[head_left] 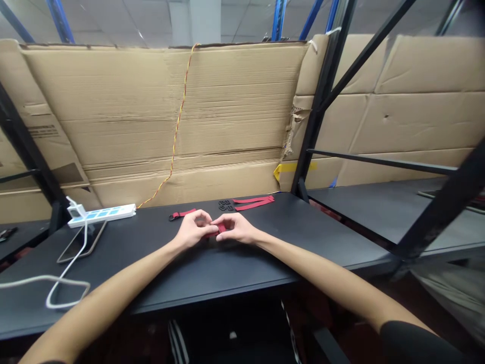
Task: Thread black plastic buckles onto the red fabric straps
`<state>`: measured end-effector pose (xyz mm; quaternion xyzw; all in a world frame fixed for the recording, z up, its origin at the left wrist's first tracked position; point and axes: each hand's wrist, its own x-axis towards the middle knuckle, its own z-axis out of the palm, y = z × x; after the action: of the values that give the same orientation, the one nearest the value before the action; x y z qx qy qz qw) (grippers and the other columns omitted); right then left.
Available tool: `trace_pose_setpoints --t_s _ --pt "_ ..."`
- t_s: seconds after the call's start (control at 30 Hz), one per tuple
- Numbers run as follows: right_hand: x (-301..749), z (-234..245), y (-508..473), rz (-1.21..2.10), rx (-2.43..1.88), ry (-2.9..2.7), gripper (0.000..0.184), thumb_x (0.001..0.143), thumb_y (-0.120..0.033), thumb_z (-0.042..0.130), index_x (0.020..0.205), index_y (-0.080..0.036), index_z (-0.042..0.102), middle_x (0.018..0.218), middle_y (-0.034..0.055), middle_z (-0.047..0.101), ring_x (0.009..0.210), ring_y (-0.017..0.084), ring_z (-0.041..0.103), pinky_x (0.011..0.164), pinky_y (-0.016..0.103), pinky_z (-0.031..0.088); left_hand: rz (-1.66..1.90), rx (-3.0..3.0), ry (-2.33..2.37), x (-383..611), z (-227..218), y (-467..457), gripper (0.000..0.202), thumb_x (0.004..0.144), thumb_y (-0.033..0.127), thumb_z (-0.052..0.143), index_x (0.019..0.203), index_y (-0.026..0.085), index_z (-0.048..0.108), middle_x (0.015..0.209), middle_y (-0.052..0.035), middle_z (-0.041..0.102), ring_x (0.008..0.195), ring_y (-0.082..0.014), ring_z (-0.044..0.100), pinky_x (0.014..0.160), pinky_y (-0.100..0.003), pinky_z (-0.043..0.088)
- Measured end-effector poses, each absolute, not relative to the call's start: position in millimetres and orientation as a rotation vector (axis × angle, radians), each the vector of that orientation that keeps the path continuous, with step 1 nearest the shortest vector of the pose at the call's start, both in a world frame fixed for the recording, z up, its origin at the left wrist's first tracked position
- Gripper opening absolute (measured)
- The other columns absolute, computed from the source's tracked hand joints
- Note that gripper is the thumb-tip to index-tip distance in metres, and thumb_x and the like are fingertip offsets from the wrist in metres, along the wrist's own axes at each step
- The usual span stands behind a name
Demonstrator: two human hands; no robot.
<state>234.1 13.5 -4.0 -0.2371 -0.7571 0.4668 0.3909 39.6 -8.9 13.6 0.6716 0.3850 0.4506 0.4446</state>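
A red webbing strap [222, 229] is pinched between both of my hands, just above the black tabletop. My left hand [192, 230] closes thumb and fingers on its left part. From the other side, my right hand [238, 228] grips it with curled fingers. Much of this strap is hidden by the fingers. Behind my left hand lies another red strap [184, 214] with a black buckle [174, 217] at its end. Farther back are several small black plastic buckles [226, 205], and beside them flat red straps [254, 202] lie on the table.
A white power strip [109, 214] with a plugged-in charger stands at the back left of the table [162, 275]. A phone [82, 242] and a loose white cable [68, 306] lie near it. Cardboard panels [235, 111] and a black metal post [316, 116] bound the back and right.
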Motion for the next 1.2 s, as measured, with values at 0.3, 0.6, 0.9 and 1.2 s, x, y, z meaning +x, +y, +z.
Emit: trace_pose_setpoints --t_s 0.3,0.6,0.9,1.2 --pt "237 -1 13 1.372 -0.534 -1.883 0.046 0.06 -0.035 0.082 0.1 -0.017 0.07 0.089 0.0038 0.07 0.08 0.018 0.064 0.077 0.032 0.049 1.104 1.66 0.887 41 16 -12 0.039 0.061 0.033 0.081 0.082 0.016 0.054 0.061 0.0024 0.063 0.054 -0.0123 0.06 0.054 -0.024 0.046" --pt "239 2 17 1.571 -0.474 -1.762 0.051 0.071 -0.033 0.075 0.117 -0.013 0.062 0.078 0.0042 0.071 0.071 0.014 0.066 0.08 0.032 0.048 1.158 1.671 0.902 39 19 -10 0.039 0.061 0.033 0.081 0.084 0.015 0.056 0.056 0.0043 0.059 0.051 -0.0101 0.056 0.053 -0.022 0.044" --pt "236 2 15 1.518 -0.595 -1.574 0.033 0.068 -0.034 0.077 0.094 -0.014 0.069 0.076 0.0036 0.07 0.07 0.015 0.065 0.076 0.032 0.05 1.122 1.714 0.967 40 15 -8 0.035 0.063 0.037 0.079 0.082 0.015 0.059 0.059 0.0008 0.063 0.052 -0.013 0.059 0.052 -0.025 0.046" --pt "235 4 16 1.483 -0.646 -1.532 0.032 0.06 -0.027 0.082 0.087 -0.016 0.069 0.079 0.0029 0.07 0.072 0.015 0.065 0.074 0.031 0.051 1.233 2.227 1.059 40 14 -13 0.036 0.067 0.04 0.076 0.095 0.019 0.068 0.092 -0.0057 0.071 0.083 -0.0198 0.064 0.076 -0.033 0.05"
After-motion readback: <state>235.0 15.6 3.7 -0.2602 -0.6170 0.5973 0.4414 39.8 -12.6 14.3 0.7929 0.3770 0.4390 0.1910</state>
